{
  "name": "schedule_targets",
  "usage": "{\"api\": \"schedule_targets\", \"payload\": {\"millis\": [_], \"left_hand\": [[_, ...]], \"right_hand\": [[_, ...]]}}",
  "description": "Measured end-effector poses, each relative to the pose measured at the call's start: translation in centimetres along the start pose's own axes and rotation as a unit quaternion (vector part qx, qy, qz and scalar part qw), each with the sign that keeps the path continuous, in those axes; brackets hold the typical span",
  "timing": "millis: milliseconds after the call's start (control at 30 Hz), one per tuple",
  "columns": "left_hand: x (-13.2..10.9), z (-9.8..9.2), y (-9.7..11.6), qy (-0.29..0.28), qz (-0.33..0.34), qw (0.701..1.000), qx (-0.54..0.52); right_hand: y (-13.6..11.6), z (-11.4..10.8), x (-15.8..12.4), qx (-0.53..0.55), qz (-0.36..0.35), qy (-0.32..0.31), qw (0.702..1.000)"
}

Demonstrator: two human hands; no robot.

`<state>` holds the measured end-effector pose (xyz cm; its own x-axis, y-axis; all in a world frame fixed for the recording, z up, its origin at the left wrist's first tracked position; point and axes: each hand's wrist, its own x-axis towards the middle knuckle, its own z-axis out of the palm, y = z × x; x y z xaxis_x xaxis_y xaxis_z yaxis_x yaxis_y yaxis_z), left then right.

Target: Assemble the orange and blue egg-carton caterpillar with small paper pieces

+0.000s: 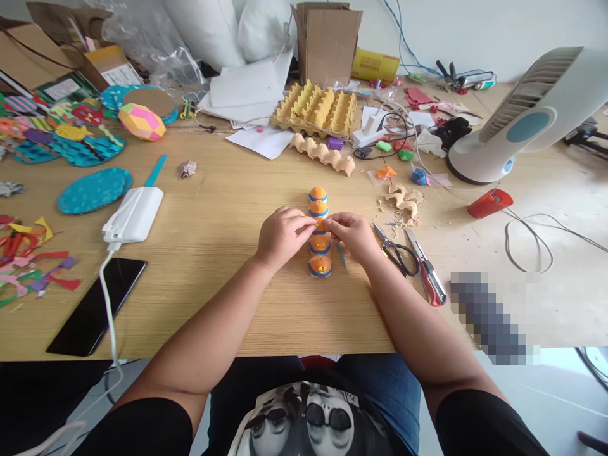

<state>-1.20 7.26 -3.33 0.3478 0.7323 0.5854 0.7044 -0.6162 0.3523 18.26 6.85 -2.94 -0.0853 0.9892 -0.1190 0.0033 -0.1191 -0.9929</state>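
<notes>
A row of egg-carton cups (320,265), topped with orange clay and edged with blue bands, runs away from me on the wooden table. Small yellow eyes show on the two nearest cups. My left hand (286,235) reaches the middle cup from the left, thumb and forefinger pinched together at its orange top. From the other side my right hand (352,233) meets the same cup, its fingers also closed. Whatever small piece lies between the fingertips is too small to make out. Beside the row, under my right hand, lies a thin blue strip (342,258).
To the right lie scissors (401,256), a red utility knife (430,272), carton scraps (403,201) and a red cup (489,202). A white fan (527,120) stands behind. At left are a phone (97,307), a power bank (135,215) and paper scraps (38,259). Egg trays (316,109) sit at the back.
</notes>
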Motion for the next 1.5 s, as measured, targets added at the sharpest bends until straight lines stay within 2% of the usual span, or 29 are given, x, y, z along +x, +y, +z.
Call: {"api": "schedule_targets", "payload": {"millis": [133, 367, 500, 633, 733, 867, 1167, 1500], "left_hand": [[-0.1, 0.2, -0.3, -0.011, -0.009, 1.000, 0.005], [-0.1, 0.2, -0.3, -0.019, -0.003, 1.000, 0.016], [-0.1, 0.2, -0.3, -0.022, -0.003, 1.000, 0.017], [0.0, 0.2, -0.3, -0.025, -0.006, 0.999, 0.022], [0.0, 0.2, -0.3, -0.024, -0.001, 0.999, 0.024], [-0.1, 0.3, -0.4, -0.022, 0.008, 0.999, 0.034], [0.1, 0.3, -0.1, -0.033, 0.015, 0.998, 0.053], [0.2, 0.1, 0.1, -0.043, 0.021, 0.997, 0.069]], "right_hand": [[0.2, -0.1, 0.1, 0.016, 0.010, 0.009, 1.000], [0.1, -0.4, 0.4, 0.195, 0.065, 0.012, 0.979], [-0.2, -0.7, 0.6, 0.232, 0.090, 0.014, 0.968], [-0.2, -0.5, 0.5, 0.178, 0.072, 0.013, 0.981], [0.0, 0.0, 0.2, 0.044, 0.015, 0.011, 0.999], [0.3, 0.6, 0.0, -0.104, -0.060, 0.024, 0.993], [0.7, 0.9, 0.1, -0.115, -0.076, 0.020, 0.990], [1.3, 1.2, 0.5, -0.090, -0.065, 0.008, 0.994]]}}
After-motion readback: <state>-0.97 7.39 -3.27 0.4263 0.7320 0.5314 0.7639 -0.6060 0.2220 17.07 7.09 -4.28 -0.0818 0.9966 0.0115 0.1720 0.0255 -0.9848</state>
